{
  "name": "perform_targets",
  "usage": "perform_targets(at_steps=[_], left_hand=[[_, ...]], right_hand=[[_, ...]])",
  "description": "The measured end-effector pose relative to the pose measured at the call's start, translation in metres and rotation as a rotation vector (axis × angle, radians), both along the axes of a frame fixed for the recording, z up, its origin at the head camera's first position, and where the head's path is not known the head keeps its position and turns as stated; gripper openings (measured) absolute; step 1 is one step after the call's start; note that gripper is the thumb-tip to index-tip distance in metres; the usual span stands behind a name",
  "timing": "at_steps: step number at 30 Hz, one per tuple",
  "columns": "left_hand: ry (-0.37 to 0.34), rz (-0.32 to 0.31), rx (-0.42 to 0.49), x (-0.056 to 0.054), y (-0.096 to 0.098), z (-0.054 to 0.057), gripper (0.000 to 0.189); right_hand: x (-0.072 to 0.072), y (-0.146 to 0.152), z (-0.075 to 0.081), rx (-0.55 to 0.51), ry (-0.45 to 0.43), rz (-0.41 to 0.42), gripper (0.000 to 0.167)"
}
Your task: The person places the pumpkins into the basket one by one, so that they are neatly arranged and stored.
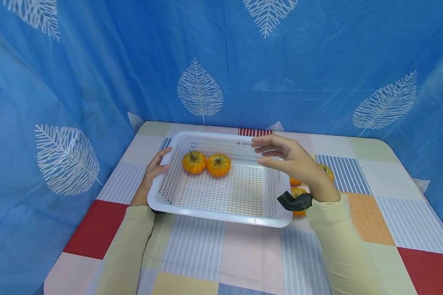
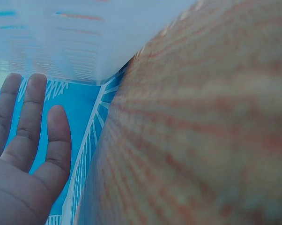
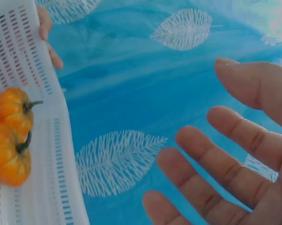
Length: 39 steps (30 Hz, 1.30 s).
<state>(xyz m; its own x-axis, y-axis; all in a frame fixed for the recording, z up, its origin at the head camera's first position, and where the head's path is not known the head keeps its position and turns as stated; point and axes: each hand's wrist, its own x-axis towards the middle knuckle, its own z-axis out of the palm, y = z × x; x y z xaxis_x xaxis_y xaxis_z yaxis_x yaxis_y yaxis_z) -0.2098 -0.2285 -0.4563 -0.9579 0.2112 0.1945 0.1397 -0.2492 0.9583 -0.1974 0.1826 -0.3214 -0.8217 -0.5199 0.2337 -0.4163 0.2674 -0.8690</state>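
Note:
A white perforated plastic basket [image 1: 221,216] holds two small orange pumpkins, one [image 1: 194,162] with its stem up beside the other [image 1: 219,165] toward the left end. My left hand [image 1: 153,174] is at the basket's left side, its fingertips right at the rim; in the left wrist view its fingers [image 2: 26,126] are extended beside the basket wall. My right hand [image 1: 286,155] hangs over the basket's right end with fingers apart and bent a little, holding nothing. Beyond that end, more orange pumpkins [image 1: 298,191] sit on the table, partly hidden by my right hand and wrist.
A patchwork checked cloth [image 1: 251,254] covers the table. Blue curtains [image 1: 302,61] with white leaf prints hang behind and along the left side. Another pumpkin [image 1: 327,172] shows just behind my right wrist. A black strap [image 1: 295,201] is on that wrist.

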Motion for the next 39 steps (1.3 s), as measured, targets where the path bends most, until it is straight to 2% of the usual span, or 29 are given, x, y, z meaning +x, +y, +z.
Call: perform_targets(at_steps=[7, 17, 24, 29, 33, 39], left_hand=[[0.019, -0.006, -0.012, -0.001, -0.001, -0.001, 0.064], [0.015, -0.014, -0.046, -0.002, -0.001, -0.002, 0.064], [0.044, -0.027, -0.016, -0.003, -0.002, -0.003, 0.065], [0.021, -0.009, -0.013, -0.001, -0.001, -0.003, 0.064], [0.006, 0.006, -0.012, 0.0, 0.0, -0.003, 0.064], [-0.003, 0.002, -0.007, -0.001, 0.002, -0.001, 0.066]], right_hand=[[0.007, 0.019, -0.01, -0.102, 0.033, -0.079, 0.036], [0.019, 0.053, -0.029, -0.131, 0.071, -0.166, 0.028], [0.025, 0.08, -0.041, -0.08, 0.083, -0.225, 0.029], [0.029, 0.095, -0.054, -0.098, 0.069, -0.232, 0.029], [0.032, 0.107, -0.067, -0.099, 0.105, -0.243, 0.029], [0.038, 0.124, -0.079, -0.006, 0.133, -0.305, 0.031]])
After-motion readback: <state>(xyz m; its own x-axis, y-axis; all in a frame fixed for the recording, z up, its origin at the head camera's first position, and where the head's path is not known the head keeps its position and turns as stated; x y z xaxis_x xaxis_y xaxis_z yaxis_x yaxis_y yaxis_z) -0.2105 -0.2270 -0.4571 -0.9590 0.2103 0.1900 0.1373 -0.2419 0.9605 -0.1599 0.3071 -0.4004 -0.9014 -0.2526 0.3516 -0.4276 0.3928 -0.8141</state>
